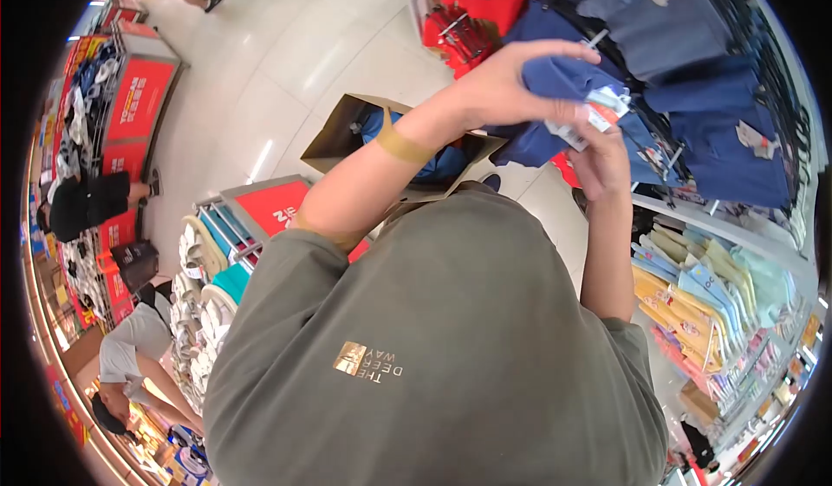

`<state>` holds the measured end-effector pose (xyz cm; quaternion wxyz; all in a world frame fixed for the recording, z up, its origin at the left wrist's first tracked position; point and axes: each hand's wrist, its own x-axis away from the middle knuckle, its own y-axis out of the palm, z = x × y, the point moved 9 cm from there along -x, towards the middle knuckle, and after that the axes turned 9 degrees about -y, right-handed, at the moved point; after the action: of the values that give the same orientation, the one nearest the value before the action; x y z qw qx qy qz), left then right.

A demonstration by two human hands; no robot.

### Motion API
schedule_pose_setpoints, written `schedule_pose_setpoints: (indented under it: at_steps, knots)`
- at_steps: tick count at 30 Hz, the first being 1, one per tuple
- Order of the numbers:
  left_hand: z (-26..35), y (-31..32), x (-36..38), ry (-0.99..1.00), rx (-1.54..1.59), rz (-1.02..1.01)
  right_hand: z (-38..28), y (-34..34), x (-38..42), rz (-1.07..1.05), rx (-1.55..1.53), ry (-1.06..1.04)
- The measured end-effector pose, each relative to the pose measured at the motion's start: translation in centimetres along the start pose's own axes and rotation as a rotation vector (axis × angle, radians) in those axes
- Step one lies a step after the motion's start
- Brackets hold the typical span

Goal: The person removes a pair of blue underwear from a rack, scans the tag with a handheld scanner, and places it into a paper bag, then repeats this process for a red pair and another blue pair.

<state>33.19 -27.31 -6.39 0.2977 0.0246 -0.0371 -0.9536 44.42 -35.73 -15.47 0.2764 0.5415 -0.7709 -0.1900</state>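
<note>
My left hand (pixel 511 79) reaches across to the rack and is closed around a folded blue garment (pixel 559 79). Its upper finger lies over the top of the cloth, its thumb along the lower side. A white and orange paper tag (pixel 604 115) hangs at the garment's right edge. Just below, my right hand (pixel 604 157) pinches this tag between its fingers. Part of the garment is hidden behind my left hand, so its exact kind cannot be told.
Blue shorts (pixel 724 152) hang on the rack at right, above pale and yellow children's clothes (pixel 676 300). An open cardboard box (pixel 334 135) with blue items stands on the floor. Shoe displays (pixel 195 252) and bending people (pixel 139 347) are at left.
</note>
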Motion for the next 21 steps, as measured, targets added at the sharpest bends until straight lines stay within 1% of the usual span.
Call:
schedule_pose_setpoints:
  at_steps: [1,2,3,4,5,6,8,9,10,12,14,15,16,18,20,21]
  knots:
    - [-0.2,-2.2,0.5,-0.055,0.123,0.052,0.4,0.1,-0.7,0.035,-0.014,-0.064]
    - [-0.3,-4.4,1.2,-0.108,0.249,0.101,0.5,1.3,-0.7,0.035,-0.072,-0.079]
    - [-1.0,-7.7,0.9,-0.033,0.261,0.198,0.6,2.3,-0.5,0.042,-0.121,-0.098]
    - [-3.2,-11.4,0.9,-0.153,0.273,0.279,0.9,3.4,-0.2,0.048,-0.17,-0.118]
    - [-3.8,-14.2,1.4,-0.211,0.312,0.313,1.5,4.9,0.3,0.002,-0.249,-0.121]
    - [-4.4,-16.4,2.0,-0.269,0.35,0.345,1.9,7.4,1.1,-0.068,-0.293,-0.113]
    - [-5.6,-19.8,2.9,-0.361,0.227,0.404,2.8,13.2,2.6,-0.213,-0.384,-0.106]
    - [-6.1,-21.2,3.4,-0.402,0.161,0.43,3.3,16.4,3.4,-0.431,-0.431,-0.14]
    - [-6.5,-22.1,4.1,-0.38,0.231,0.434,4.4,18.5,3.8,-0.535,-0.403,-0.153]
    - [-7.6,-23.2,4.6,-0.309,0.374,0.388,10.1,22.8,2.7,-0.661,-0.249,-0.086]
    - [-7.9,-23.6,4.1,-0.32,0.435,0.249,16.5,25.9,0.8,-0.749,-0.078,-0.016]
    - [-7.3,-24.0,4.9,-0.375,0.38,0.268,19.1,27.8,-0.2,-0.771,-0.046,0.037]
    - [-6.5,-24.6,5.4,-0.38,0.311,0.283,21.0,29.2,-1.1,-0.772,-0.049,0.109]
    - [-5.4,-26.5,6.9,-0.425,0.209,0.323,21.8,31.1,-1.9,-0.75,-0.131,0.261]
    - [-5.5,-28.5,8.3,-0.449,0.198,0.389,23.4,31.2,-2.6,-0.871,0.079,0.204]
    - [-5.4,-28.8,8.5,-0.449,0.193,0.389,23.7,31.4,-3.0,-0.903,0.194,0.185]
